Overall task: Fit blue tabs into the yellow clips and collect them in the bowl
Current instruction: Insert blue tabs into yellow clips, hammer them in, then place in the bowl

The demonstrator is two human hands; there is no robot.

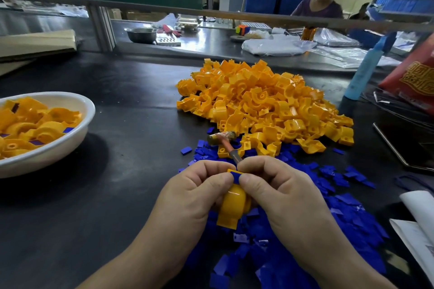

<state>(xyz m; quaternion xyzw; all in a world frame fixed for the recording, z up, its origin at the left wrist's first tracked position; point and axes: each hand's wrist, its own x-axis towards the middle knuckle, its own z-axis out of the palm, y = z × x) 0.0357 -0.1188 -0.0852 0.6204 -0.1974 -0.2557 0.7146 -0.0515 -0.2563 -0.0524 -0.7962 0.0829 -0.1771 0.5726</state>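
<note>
My left hand grips a yellow clip just above the table. A blue tab sits at the clip's top end, and my right hand pinches it between thumb and fingers. Loose blue tabs lie spread under and to the right of both hands. Behind them rises a big heap of yellow clips. At the far left stands a white bowl holding several yellow clips with blue tabs in them.
A small hammer lies between the heap and my hands. A light blue bottle, a red bag and papers crowd the right side. A person sits across the far bench; a metal bowl stands there.
</note>
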